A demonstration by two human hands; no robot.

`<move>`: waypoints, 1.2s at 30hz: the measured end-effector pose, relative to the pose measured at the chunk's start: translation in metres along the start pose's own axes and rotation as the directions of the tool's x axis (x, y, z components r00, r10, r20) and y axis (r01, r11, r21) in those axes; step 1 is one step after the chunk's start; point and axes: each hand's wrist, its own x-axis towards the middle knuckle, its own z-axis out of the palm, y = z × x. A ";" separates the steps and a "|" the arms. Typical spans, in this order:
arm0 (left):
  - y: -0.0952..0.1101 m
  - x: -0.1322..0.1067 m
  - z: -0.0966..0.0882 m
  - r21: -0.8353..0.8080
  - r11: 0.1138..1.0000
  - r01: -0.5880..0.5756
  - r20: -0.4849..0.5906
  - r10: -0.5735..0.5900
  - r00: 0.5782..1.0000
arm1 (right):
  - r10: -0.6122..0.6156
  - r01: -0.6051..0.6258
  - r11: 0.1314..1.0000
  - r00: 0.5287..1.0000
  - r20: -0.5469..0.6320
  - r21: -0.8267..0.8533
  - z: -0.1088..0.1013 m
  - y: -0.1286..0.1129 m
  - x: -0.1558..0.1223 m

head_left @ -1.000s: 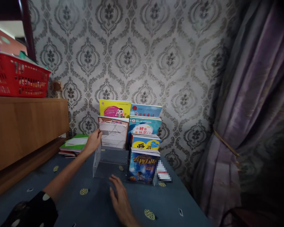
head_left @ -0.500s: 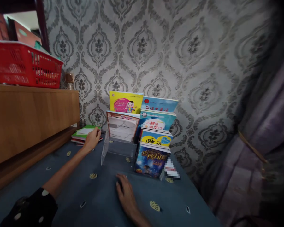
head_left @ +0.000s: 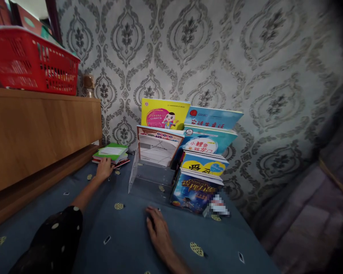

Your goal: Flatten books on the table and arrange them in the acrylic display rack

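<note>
Books (head_left: pixel 113 151) lie stacked just beyond the left hand (head_left: pixel 104 169).

L hand (head_left: pixel 104 170) at near edge of bk stack (head_left: pixel 112 150), beside wooden cabinet (head_left: pixel 45 129). R hand (head_left: pixel 160 231) loosely spread nr clear rack (head_left: pixel 133 173) w/ bks (head_left: pixel 165 110) in 2 cols.

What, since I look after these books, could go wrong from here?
The green stack is uneven, and the left hand is at its near edge: a pull there could make the layers slide apart.

The right hand is close in front of the clear rack, so a careless move might bump it and jolt the books.

The rack stands on cloth, so it might shift if knocked.
</note>
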 end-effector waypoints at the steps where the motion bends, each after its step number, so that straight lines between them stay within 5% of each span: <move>1: 0.000 0.002 0.002 0.019 1.000 -0.006 -0.007 0.006 1.000 | 0.000 0.000 1.000 1.000 0.010 -0.002 -0.001 0.000 0.000; 13: -0.014 0.027 0.000 0.183 0.956 -0.230 0.040 0.226 0.973 | -0.110 0.114 0.987 0.993 0.044 -0.111 -0.004 0.007 0.000; 27: -0.001 0.047 -0.015 0.287 0.792 -0.539 0.271 0.473 0.838 | -0.146 0.147 0.984 0.989 0.017 -0.100 -0.006 0.003 0.000; 36: 0.008 0.043 -0.022 0.325 0.809 -0.490 0.222 0.438 0.871 | -0.166 0.167 0.980 0.986 0.019 -0.110 -0.007 0.003 0.000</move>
